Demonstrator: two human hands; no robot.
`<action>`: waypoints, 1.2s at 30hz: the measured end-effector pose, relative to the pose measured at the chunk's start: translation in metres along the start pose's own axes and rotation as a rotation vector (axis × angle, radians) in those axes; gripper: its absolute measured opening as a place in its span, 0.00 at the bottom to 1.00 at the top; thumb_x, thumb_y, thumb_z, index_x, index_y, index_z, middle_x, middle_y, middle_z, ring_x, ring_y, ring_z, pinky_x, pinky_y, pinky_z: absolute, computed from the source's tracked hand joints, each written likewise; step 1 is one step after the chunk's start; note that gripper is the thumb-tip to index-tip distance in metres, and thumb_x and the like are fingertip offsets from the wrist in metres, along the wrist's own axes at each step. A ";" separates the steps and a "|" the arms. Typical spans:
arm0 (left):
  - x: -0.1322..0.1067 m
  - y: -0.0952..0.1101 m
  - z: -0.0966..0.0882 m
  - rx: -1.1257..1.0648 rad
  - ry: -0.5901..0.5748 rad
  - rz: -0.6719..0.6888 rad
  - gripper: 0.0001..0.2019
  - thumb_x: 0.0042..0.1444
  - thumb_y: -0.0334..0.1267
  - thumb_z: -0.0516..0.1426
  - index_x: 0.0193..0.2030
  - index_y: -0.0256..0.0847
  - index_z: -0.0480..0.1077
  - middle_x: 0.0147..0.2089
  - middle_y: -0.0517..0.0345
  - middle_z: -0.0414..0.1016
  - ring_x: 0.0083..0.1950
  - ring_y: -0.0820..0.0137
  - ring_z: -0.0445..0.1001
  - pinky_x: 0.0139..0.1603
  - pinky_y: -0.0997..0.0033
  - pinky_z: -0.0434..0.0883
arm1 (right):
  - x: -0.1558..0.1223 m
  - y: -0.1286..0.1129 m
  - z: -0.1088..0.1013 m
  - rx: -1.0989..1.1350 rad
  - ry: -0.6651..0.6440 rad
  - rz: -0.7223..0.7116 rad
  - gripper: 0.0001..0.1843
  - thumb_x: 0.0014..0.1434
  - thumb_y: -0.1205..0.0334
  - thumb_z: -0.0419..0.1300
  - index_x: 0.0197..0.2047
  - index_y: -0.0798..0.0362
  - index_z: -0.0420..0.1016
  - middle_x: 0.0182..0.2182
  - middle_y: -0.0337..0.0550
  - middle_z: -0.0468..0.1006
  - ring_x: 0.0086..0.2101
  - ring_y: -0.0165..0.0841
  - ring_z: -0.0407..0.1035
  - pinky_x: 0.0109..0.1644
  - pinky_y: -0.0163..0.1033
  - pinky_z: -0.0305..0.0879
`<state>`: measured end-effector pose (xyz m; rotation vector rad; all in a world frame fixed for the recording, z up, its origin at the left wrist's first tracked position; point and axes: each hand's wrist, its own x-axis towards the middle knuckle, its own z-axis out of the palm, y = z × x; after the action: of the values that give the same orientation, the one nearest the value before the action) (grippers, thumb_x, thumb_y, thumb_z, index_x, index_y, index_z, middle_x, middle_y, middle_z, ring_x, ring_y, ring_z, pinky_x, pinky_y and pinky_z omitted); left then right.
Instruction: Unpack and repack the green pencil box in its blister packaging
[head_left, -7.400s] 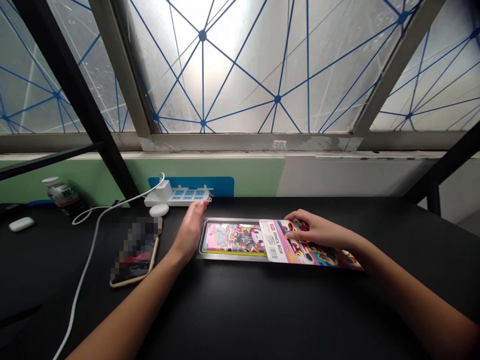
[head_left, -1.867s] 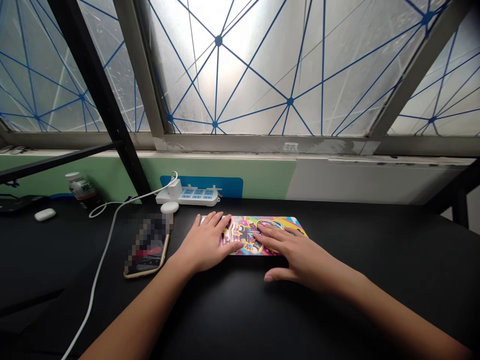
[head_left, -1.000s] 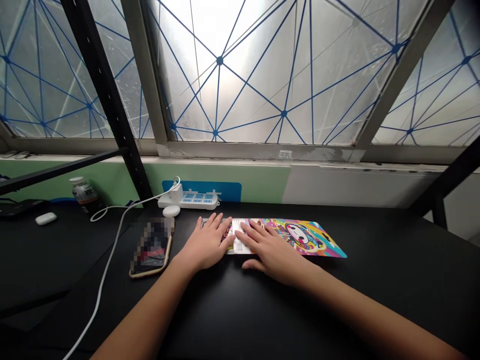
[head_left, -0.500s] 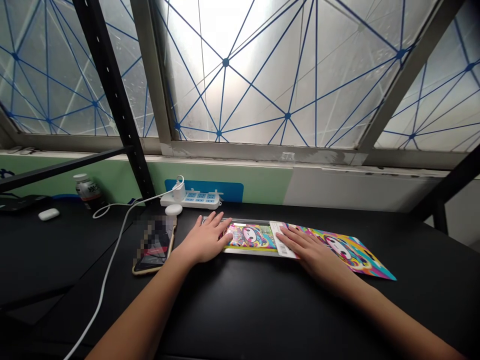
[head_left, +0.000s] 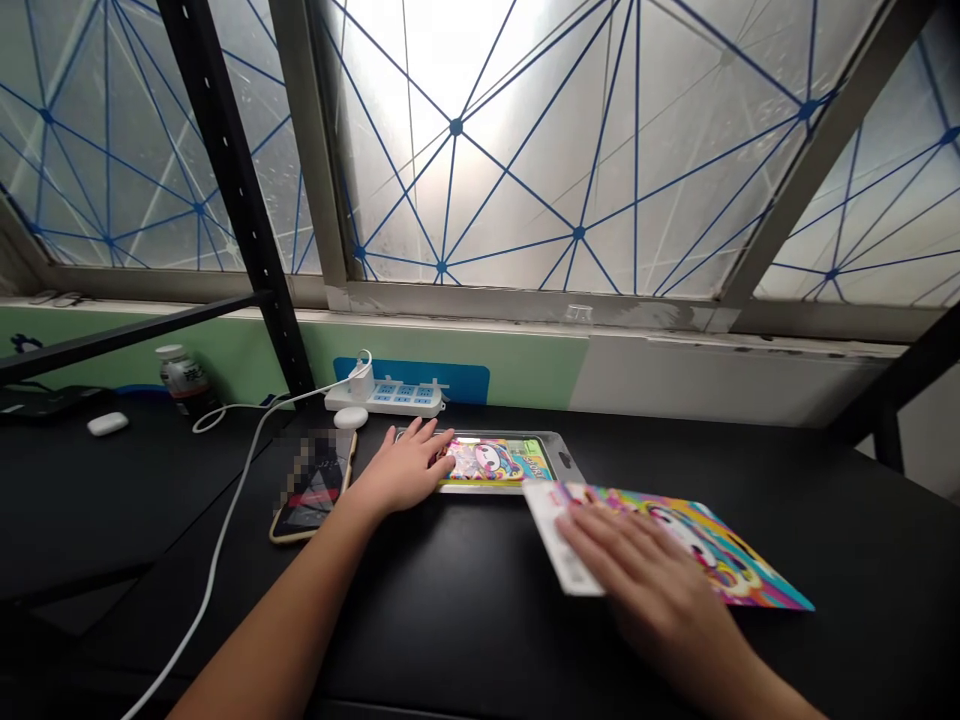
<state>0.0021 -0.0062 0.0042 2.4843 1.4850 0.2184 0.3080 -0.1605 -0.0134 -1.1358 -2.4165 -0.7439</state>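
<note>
A flat clear plastic package (head_left: 568, 460) lies on the black desk, with a bright cartoon-printed piece (head_left: 495, 462) inside. Spread fingers of my left hand (head_left: 405, 468) rest on its left end and cover that part. In front and to the right, my right hand (head_left: 649, 570) holds a colourful printed card (head_left: 739, 560) with a white left end. Its fingers stretch over the card's top face; the thumb is hidden and the hand is slightly blurred. The card's left end appears tilted up, close to the package's lower right edge.
Left of my left hand lies a phone (head_left: 319, 490). Behind it are a white round object (head_left: 350, 418) and a power strip (head_left: 405, 400) with a white cable (head_left: 225, 520). A bottle (head_left: 184, 380) and a small white case (head_left: 107, 424) stand farther left.
My right hand has drawn the printed card toward me and off the package, uncovering the package's right end. My left hand stays on the package's left end.
</note>
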 end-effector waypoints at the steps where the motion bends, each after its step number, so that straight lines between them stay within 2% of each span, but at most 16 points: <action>1: 0.001 0.002 0.001 0.004 0.010 0.004 0.30 0.68 0.58 0.40 0.72 0.51 0.55 0.77 0.52 0.46 0.77 0.55 0.40 0.71 0.37 0.42 | 0.005 -0.017 -0.001 0.031 -0.016 -0.078 0.32 0.64 0.73 0.48 0.71 0.51 0.58 0.60 0.47 0.74 0.57 0.45 0.69 0.58 0.50 0.64; 4: 0.003 0.010 0.005 0.017 0.036 0.015 0.29 0.69 0.57 0.40 0.72 0.51 0.55 0.76 0.51 0.47 0.77 0.56 0.40 0.71 0.38 0.42 | 0.027 -0.064 0.006 0.140 -0.060 -0.253 0.24 0.66 0.67 0.47 0.64 0.55 0.68 0.54 0.50 0.79 0.51 0.48 0.74 0.54 0.51 0.68; 7: 0.005 0.016 0.007 0.031 0.032 0.014 0.29 0.69 0.57 0.40 0.72 0.51 0.55 0.76 0.51 0.47 0.77 0.55 0.41 0.71 0.37 0.43 | 0.061 -0.088 0.027 0.235 -0.124 -0.194 0.22 0.67 0.63 0.50 0.62 0.58 0.68 0.53 0.56 0.78 0.51 0.51 0.72 0.52 0.53 0.70; 10: 0.013 0.020 0.006 0.044 0.000 0.005 0.29 0.68 0.56 0.42 0.71 0.50 0.57 0.76 0.49 0.49 0.76 0.52 0.43 0.69 0.35 0.44 | 0.100 -0.086 0.047 0.310 -0.233 -0.124 0.19 0.66 0.64 0.53 0.58 0.59 0.70 0.47 0.56 0.79 0.48 0.48 0.72 0.52 0.51 0.71; 13: 0.024 0.023 0.004 0.050 -0.022 -0.005 0.26 0.67 0.53 0.44 0.67 0.49 0.62 0.73 0.48 0.57 0.74 0.48 0.50 0.67 0.30 0.47 | 0.124 -0.074 0.058 0.452 -0.246 -0.117 0.21 0.65 0.56 0.58 0.57 0.58 0.71 0.53 0.56 0.74 0.55 0.47 0.66 0.60 0.51 0.65; 16: 0.030 0.029 0.005 0.056 0.013 -0.009 0.22 0.67 0.52 0.44 0.62 0.50 0.66 0.67 0.50 0.67 0.72 0.49 0.55 0.66 0.30 0.49 | 0.126 -0.066 0.062 0.594 -0.232 -0.074 0.29 0.64 0.45 0.58 0.61 0.56 0.69 0.58 0.54 0.71 0.59 0.46 0.62 0.66 0.50 0.58; 18: 0.029 0.034 0.007 0.062 0.066 -0.011 0.21 0.68 0.51 0.43 0.61 0.49 0.66 0.65 0.51 0.69 0.70 0.51 0.57 0.67 0.34 0.49 | 0.120 -0.065 0.062 0.651 -0.238 -0.032 0.31 0.64 0.42 0.58 0.63 0.54 0.69 0.59 0.52 0.71 0.60 0.45 0.61 0.67 0.50 0.56; 22: 0.022 0.042 0.013 0.068 0.150 -0.038 0.22 0.69 0.50 0.42 0.61 0.47 0.65 0.65 0.48 0.68 0.67 0.52 0.61 0.66 0.34 0.50 | 0.114 -0.065 0.061 0.689 -0.257 -0.012 0.29 0.64 0.46 0.59 0.62 0.54 0.69 0.60 0.50 0.71 0.62 0.44 0.59 0.68 0.47 0.54; 28: 0.022 0.042 0.018 0.092 0.203 -0.101 0.21 0.68 0.52 0.44 0.61 0.50 0.66 0.67 0.49 0.66 0.69 0.51 0.58 0.66 0.31 0.49 | 0.117 -0.067 0.062 0.646 -0.238 0.016 0.27 0.63 0.47 0.61 0.58 0.55 0.72 0.56 0.51 0.75 0.58 0.44 0.62 0.65 0.48 0.59; 30: 0.023 0.041 0.018 0.097 0.209 -0.104 0.22 0.68 0.52 0.45 0.61 0.50 0.66 0.68 0.49 0.65 0.70 0.50 0.57 0.66 0.31 0.50 | 0.117 -0.068 0.062 0.630 -0.214 -0.003 0.22 0.63 0.49 0.62 0.54 0.55 0.75 0.52 0.50 0.77 0.55 0.44 0.65 0.62 0.46 0.62; 33: 0.023 0.041 0.018 0.085 0.225 -0.084 0.22 0.68 0.52 0.46 0.61 0.48 0.67 0.69 0.48 0.64 0.70 0.49 0.57 0.66 0.31 0.50 | 0.118 -0.066 0.060 0.591 -0.164 -0.075 0.11 0.65 0.57 0.57 0.42 0.53 0.77 0.40 0.45 0.80 0.43 0.39 0.71 0.50 0.42 0.67; 36: 0.022 0.041 0.017 0.064 0.245 -0.056 0.20 0.68 0.51 0.46 0.60 0.47 0.68 0.69 0.48 0.64 0.70 0.51 0.58 0.67 0.32 0.50 | 0.124 -0.049 0.055 0.496 -0.089 -0.084 0.15 0.69 0.60 0.50 0.36 0.53 0.76 0.34 0.45 0.79 0.36 0.36 0.71 0.43 0.41 0.66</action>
<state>0.0510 -0.0078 -0.0008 2.5364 1.6767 0.4872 0.1883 -0.0806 -0.0062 -0.8830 -2.5308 -0.0966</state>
